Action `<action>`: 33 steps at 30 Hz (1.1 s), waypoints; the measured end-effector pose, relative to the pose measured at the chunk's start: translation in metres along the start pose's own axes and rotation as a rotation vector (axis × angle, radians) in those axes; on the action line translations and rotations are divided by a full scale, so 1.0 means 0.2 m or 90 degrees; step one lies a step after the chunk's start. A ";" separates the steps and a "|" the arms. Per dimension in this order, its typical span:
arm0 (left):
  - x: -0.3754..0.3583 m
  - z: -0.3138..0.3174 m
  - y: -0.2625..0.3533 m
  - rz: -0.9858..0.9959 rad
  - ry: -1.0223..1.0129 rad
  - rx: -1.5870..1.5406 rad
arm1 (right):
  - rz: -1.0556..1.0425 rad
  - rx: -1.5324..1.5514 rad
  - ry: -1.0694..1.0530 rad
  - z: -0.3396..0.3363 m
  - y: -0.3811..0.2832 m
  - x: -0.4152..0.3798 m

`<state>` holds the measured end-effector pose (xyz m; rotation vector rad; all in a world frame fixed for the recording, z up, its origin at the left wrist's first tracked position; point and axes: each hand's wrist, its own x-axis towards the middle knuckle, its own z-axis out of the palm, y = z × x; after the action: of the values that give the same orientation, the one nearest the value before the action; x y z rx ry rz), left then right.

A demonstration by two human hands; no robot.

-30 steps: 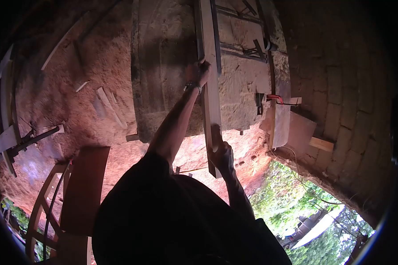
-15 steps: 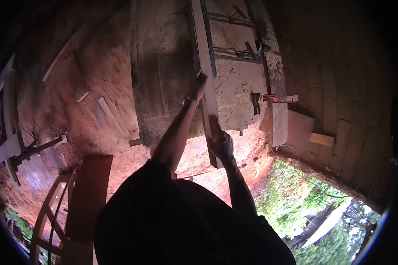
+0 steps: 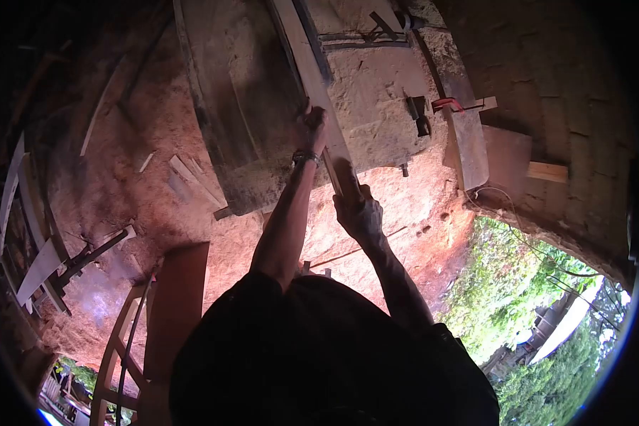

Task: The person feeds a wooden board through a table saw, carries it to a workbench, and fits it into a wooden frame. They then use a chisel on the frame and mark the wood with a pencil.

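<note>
Over the worn bench [image 3: 376, 138], lengthwise, lies a long pale board [image 3: 312, 67]; far end runs out of view at top, near end by the person's R hand. L hand [image 3: 312, 129], band on wrist, is closed on board's L edge, farther up. R hand [image 3: 360, 214] holds board w/ fingers curled, nearer the body, past bench's near edge; exact board end hidden by hand. Both arms reach out from a dark shirt [image 3: 319, 355].

Just R of board, upper part: dark rail [image 3: 312, 39] w/ crossbars. Dark fitting [image 3: 419, 117] near bench's R side. Red-handled tool [image 3: 449, 105] sits at the side plank [image 3: 470, 145], farther R; small wood block [image 3: 548, 172] beyond, by brickwork [image 3: 568, 121].

L side, reddish ground [image 3: 142, 206] w/ thin wood offcuts [image 3: 192, 177]. Lower L, reddish-brown panel [image 3: 181, 305] next to curved wood frame [image 3: 110, 362]. Bright foliage [image 3: 504, 284] lower R. Top corners too dark to read.
</note>
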<state>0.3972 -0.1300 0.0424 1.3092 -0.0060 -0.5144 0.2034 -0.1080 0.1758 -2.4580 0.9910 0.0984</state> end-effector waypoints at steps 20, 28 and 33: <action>0.35 0.03 -0.02 0.030 0.023 0.128 | -0.132 0.003 0.027 0.11 0.01 0.32; 0.64 0.05 -0.20 0.121 0.038 0.101 | -0.126 -0.095 0.013 0.14 -0.03 0.51; 0.28 -0.05 0.05 0.149 -0.018 0.231 | -0.170 -0.059 0.036 0.11 -0.11 0.57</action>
<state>0.4536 -0.1405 0.0325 1.6302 -0.2837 -0.3400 0.3040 -0.1570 0.1383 -2.6669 0.6852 -0.0138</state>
